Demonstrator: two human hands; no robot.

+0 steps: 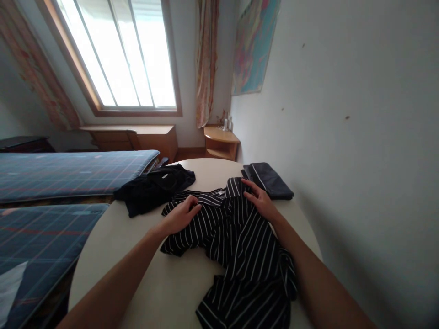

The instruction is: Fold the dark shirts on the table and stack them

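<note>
A black shirt with white stripes point(247, 256) lies crumpled across the round table, its collar point(234, 187) toward the far side and its lower part toward me. My left hand point(183, 214) is closed, its fingers curled on the fabric by the left side of the collar. On the other side, my right hand point(259, 199) has its fingertips and thumb on the shirt at the right of the collar, holding the cloth there. Part of the collar's inside, with a pale label, shows between the hands.
The cream round table point(144, 269) carries a crumpled dark garment point(157, 185) at the left and a folded dark grey garment point(272, 180) at the back right. A wall point(360, 160) rises close on the right. Plaid mattresses point(68, 173) lie left; a corner shelf point(221, 135) stands behind.
</note>
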